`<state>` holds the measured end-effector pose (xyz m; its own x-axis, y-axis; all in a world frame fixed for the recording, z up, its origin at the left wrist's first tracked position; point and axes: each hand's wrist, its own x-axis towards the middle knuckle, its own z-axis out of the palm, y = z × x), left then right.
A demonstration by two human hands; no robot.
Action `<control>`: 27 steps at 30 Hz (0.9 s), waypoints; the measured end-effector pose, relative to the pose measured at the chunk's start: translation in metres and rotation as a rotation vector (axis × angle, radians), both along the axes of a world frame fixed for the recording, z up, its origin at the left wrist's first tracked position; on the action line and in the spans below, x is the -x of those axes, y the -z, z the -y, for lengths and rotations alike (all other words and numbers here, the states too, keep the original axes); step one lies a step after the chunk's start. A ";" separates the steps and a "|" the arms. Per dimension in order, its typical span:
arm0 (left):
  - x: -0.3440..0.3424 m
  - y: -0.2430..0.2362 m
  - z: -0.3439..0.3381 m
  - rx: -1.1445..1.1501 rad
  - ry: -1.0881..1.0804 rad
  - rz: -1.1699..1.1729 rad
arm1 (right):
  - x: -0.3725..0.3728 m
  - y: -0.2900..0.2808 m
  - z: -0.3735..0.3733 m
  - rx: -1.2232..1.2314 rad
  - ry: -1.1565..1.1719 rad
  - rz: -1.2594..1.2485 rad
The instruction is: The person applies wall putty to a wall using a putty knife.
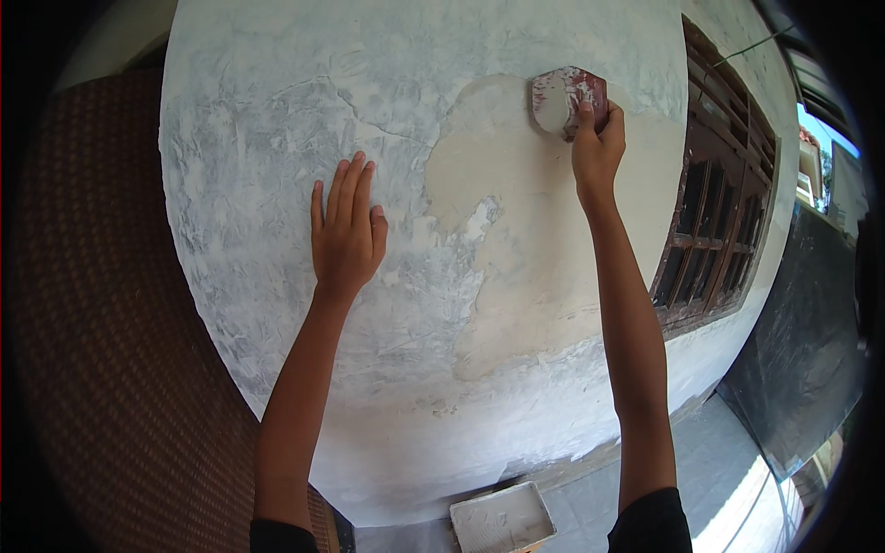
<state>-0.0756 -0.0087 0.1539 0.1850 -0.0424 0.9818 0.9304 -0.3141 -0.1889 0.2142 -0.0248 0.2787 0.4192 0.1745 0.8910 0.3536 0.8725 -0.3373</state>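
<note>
My right hand (599,152) is raised high on the wall and grips a dark red putty scraper (590,88), its face smeared with pale putty. The scraper lies against or very near the wall; exact contact is hard to tell. Around and below it spreads a smooth cream patch of putty (544,249) with ragged edges. My left hand (346,226) rests flat on the rough grey-white wall (249,184), fingers stretched upward, holding nothing. A crack-like ridge runs across the surface above the left hand.
Low at the wall's foot stands a shallow rectangular tray (502,521) with whitish putty in it. A brown wooden window (714,221) with bars is set in the wall at right. Woven brown matting (111,304) fills the left side. A dark sheet (797,323) hangs at far right.
</note>
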 end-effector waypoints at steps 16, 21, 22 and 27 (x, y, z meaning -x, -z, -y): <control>-0.001 0.001 0.000 -0.016 -0.020 -0.014 | -0.011 0.017 -0.015 -0.041 0.096 0.144; -0.003 -0.001 0.001 -0.011 -0.007 -0.015 | -0.018 0.009 -0.024 -0.121 -0.110 -0.090; -0.002 -0.002 0.002 -0.013 -0.007 -0.018 | -0.014 0.014 -0.024 -0.068 -0.022 0.052; 0.000 -0.001 0.000 -0.019 -0.020 -0.017 | -0.018 0.005 -0.014 0.080 0.040 -0.149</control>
